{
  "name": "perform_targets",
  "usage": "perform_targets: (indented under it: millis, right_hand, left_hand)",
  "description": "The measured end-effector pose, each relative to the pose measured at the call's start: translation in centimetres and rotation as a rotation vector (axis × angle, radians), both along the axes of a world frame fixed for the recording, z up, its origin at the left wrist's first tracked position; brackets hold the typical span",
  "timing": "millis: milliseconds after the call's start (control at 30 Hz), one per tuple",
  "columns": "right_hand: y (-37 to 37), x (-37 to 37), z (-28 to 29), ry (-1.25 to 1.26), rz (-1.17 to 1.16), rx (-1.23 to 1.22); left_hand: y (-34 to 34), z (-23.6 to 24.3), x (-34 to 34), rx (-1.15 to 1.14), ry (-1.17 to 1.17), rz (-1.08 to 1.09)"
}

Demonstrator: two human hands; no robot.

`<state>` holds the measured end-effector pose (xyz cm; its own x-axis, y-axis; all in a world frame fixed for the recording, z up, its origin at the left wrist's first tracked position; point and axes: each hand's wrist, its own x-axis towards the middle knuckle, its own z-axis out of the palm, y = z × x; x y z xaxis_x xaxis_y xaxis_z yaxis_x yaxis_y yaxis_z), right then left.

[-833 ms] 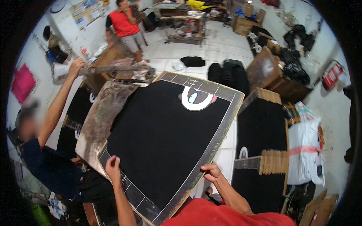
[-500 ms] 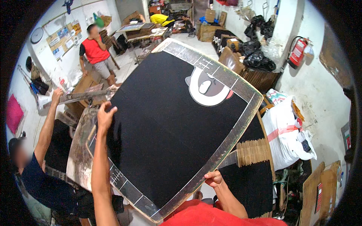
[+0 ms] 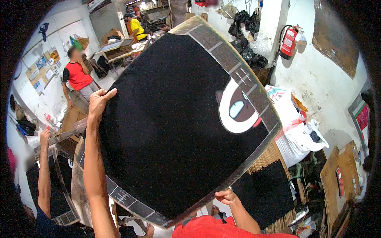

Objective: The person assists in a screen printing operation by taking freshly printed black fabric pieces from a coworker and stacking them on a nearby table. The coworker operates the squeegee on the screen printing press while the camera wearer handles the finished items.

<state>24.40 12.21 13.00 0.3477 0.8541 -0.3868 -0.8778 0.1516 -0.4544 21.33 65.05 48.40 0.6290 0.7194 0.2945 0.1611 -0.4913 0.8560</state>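
Two hands on board: left hand (image 3: 99, 101) now higher on far edge, fingers curled over black shirt (image 3: 166, 119); right hand (image 3: 226, 196) pinching near edge. Board (image 3: 254, 99) tilted steeper, fills view. Board's lower corner hidden behind red sleeve (image 3: 214, 228); tabletop unseen.

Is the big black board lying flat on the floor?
No, the black board is lifted, with the left hand and right hand gripping its edges.

Large flat board (image 3: 222, 55) tilted up, black fabric (image 3: 166, 119) with white-and-brown print (image 3: 237, 111) stretched across it.
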Motion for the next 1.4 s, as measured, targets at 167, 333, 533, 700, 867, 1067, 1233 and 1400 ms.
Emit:
perform_targets:
  millis: [167,333,533,700,867,1067,1233,1400]
  right_hand:
    - [2.3,-3.1,3.7,-0.979,0.888,-0.796]
    - [7.9,-0.6,17.8,-2.006,-0.233,-0.656]
    - [14.7,3.7,22.9,-2.099,0.053,-0.857]
    - [15.2,5.5,16.0,-1.923,0.424,-0.854]
    - [14.1,6.8,8.0,-1.807,0.403,-0.999]
    - [10.8,10.1,0.8,-1.675,0.379,-1.220]
    - [7.8,13.7,-3.7,-1.576,0.295,-1.340]
    - [6.6,20.3,-8.4,-1.481,0.322,-1.463]
  left_hand:
    - [-3.3,-3.5,1.6,0.193,0.042,-0.148]
    - [-10.7,-8.8,2.7,0.688,-0.042,-0.400]
    - [-17.3,-14.7,4.0,0.909,-0.190,-0.830]
    - [-17.6,-19.4,4.1,0.861,0.012,-0.938]
    - [-16.9,-26.0,2.3,0.481,-0.039,-0.574]
    - [-17.5,-42.0,-8.6,0.071,0.517,-0.440]
    - [-20.5,-51.9,-22.4,-0.379,1.262,-0.463]
    - [-24.4,-53.8,-27.7,-0.607,1.311,0.008]
